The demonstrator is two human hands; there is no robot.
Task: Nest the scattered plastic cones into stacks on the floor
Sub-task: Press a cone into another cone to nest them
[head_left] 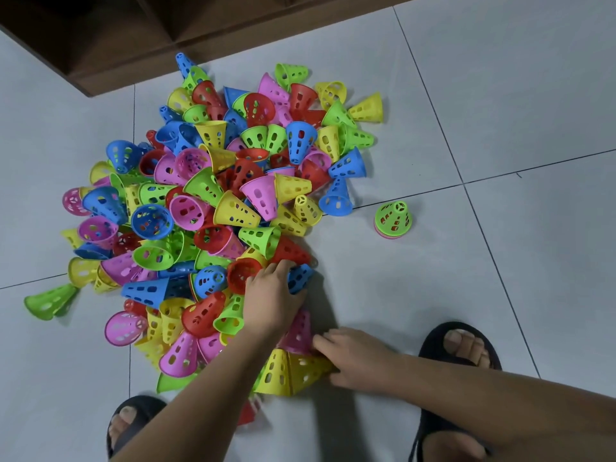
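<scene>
A large heap of perforated plastic cones [213, 201] in blue, green, yellow, red and pink covered the pale tiled floor [500, 111] across the centre and left of the frame. The cones lay on their sides and at all angles, tumbled over one another.

Well apart from the heap, at centre right, a small upright stack of nested cones [393, 220] stood alone, a green one on top with pink and red rims showing at its base.

Two bare arms reached in from the bottom edge. The left hand [271, 296] was at the lower right edge of the heap, its fingers curled over a blue cone [301, 276], grasping it. The right hand [358, 358], lower centre, lay just beside a pink cone [298, 331], fingertips touching it and thumb against a yellow cone [305, 370]. Whether it was grasping either one could not be told.

Two feet in black sandals [461, 331] stood at the bottom left and bottom right. A dark wooden shelf unit [110, 58] filled the upper left corner.
</scene>
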